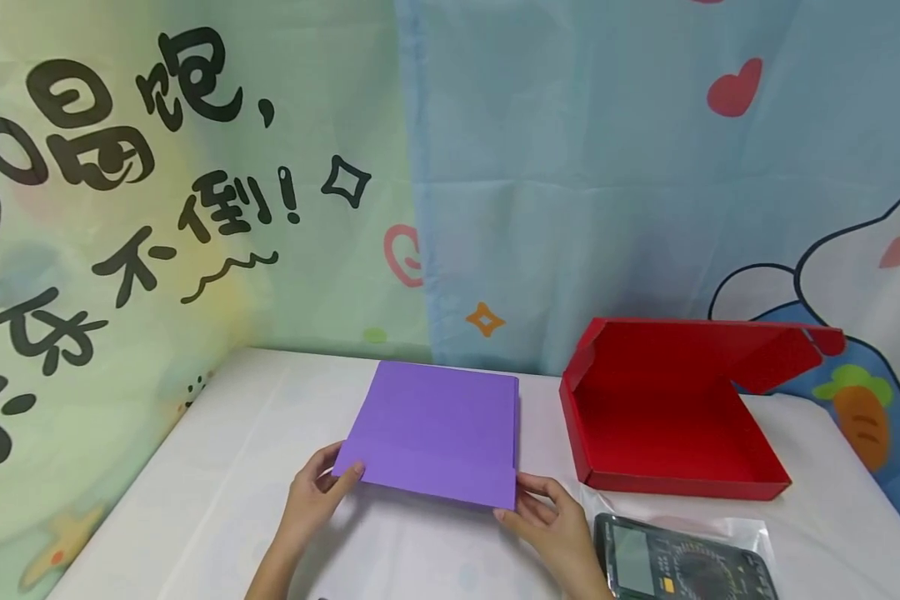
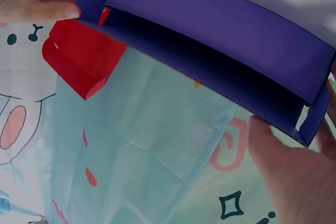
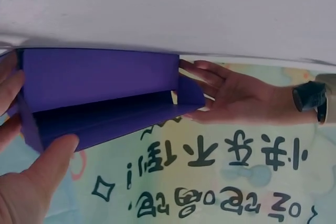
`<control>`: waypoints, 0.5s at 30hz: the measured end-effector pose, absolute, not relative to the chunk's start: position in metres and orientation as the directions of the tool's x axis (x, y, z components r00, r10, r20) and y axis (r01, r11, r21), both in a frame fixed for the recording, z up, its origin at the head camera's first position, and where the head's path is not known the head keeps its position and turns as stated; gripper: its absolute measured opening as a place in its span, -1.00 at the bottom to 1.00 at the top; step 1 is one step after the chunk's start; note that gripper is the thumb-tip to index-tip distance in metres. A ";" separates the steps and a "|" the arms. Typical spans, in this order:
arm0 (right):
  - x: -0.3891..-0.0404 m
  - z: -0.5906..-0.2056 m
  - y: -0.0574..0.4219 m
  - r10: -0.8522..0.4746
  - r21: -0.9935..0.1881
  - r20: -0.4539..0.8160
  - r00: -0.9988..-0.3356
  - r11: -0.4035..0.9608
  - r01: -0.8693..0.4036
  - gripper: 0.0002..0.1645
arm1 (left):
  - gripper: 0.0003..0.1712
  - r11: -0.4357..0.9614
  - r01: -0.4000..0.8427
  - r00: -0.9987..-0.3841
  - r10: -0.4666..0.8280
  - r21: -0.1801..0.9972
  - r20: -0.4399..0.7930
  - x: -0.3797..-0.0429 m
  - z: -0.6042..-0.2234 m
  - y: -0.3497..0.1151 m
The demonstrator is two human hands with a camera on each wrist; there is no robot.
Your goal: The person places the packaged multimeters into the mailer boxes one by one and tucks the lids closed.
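A purple cardboard box [image 1: 441, 429] lies on the white table in the head view, its lid slightly raised at the front. In the left wrist view a dark gap shows between the lid and the box's front wall [image 2: 220, 32]. My left hand [image 1: 311, 493] pinches the lid's near left corner, thumb on top. At the near right corner my right hand [image 1: 551, 525] holds the lid the same way. Side flaps [image 3: 190, 93] of the lid stick out at both ends, next to the fingers. The inside of the box is in shadow.
To the right stands a red cardboard box [image 1: 682, 437] with its lid up. In front of it a dark multimeter [image 1: 682, 560] lies on clear plastic, close by my right wrist. A printed cloth [image 1: 570, 167] hangs behind the white table [image 1: 217, 467].
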State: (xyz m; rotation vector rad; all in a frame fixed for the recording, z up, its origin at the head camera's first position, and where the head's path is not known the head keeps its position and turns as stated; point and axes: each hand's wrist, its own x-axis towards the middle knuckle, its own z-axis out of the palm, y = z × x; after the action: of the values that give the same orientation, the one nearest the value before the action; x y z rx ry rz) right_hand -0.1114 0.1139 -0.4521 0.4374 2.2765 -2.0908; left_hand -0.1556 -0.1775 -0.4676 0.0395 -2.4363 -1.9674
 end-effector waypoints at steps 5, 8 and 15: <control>-0.111 -0.451 0.112 0.218 -0.976 -0.186 -0.958 0.070 0.206 -0.33 | -0.32 0.173 -0.052 -0.999 -0.023 0.984 -0.049 -0.154 -0.468 -0.179; -0.111 -0.451 0.111 0.223 -0.975 -0.197 -0.955 0.063 0.215 -0.35 | -0.32 0.170 -0.058 -0.998 -0.030 0.984 -0.054 -0.154 -0.468 -0.178; -0.110 -0.450 0.111 0.216 -0.979 -0.181 -0.959 0.052 0.196 -0.40 | -0.35 0.196 -0.033 -0.999 -0.046 0.980 -0.024 -0.154 -0.468 -0.177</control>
State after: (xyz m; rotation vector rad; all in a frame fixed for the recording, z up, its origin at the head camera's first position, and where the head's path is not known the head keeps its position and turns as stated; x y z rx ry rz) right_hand -0.1102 0.1111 -0.4499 0.4486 2.2892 -2.1264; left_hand -0.1536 -0.1767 -0.4676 0.0803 -2.4216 -1.9832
